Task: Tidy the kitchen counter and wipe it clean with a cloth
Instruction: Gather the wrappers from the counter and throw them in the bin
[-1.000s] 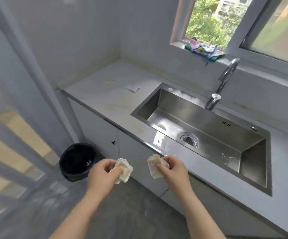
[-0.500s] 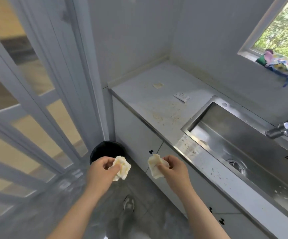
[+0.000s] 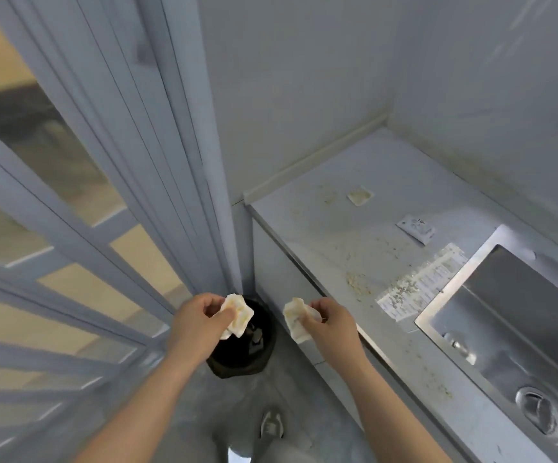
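Observation:
My left hand (image 3: 193,317) pinches a crumpled, yellow-stained paper wad (image 3: 238,316) right over the black trash bin (image 3: 247,357) on the floor. My right hand (image 3: 329,324) grips a second stained wad (image 3: 296,317) just right of the bin, in front of the cabinet. The grey counter (image 3: 354,208) at the right is speckled with crumbs and stains. On it lie a small stained square (image 3: 360,196), a white sachet (image 3: 416,227) and a printed paper strip (image 3: 422,284) beside the sink.
A steel sink (image 3: 511,329) with its drain (image 3: 539,412) fills the right edge. A sliding glass door frame (image 3: 157,155) stands at the left, close to the bin. My shoe (image 3: 271,424) is on the grey floor below.
The view has swung left and down, away from the window and tap. Both hands, each still holding its wad, now hang at the bin, the left one directly above it.

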Available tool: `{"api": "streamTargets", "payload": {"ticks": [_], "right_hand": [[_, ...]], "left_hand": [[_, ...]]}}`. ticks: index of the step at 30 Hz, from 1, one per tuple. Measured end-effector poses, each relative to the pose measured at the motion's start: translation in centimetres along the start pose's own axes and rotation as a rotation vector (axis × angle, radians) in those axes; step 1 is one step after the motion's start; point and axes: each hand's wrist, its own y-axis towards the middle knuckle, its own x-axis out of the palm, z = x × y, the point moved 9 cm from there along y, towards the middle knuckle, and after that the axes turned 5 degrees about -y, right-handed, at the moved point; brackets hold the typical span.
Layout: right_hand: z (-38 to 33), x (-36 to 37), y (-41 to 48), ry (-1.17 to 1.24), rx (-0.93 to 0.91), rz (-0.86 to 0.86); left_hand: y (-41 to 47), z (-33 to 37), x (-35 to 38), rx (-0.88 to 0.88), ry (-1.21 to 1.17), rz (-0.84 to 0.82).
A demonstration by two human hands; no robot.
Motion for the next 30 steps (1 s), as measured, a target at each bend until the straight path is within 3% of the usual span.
{"api": "streamTargets", "payload": {"ticks": [8,20,30], "right_hand": [[-0.1,5.1,4.2,0.001,0.177,0.043],[-0.9,15.1,6.2,0.075,0.524,0.107],[-0.4,16.5,6.1,0.077,0.561,0.138]], "left_hand": [[9.9,-1.5,-1.0,0.029,0.081,-0.143],[20.6,-4.9,-1.9,0.076,0.399,-0.435],[22.1,-6.6,-0.5,0.107,0.451,-0.506]]}}
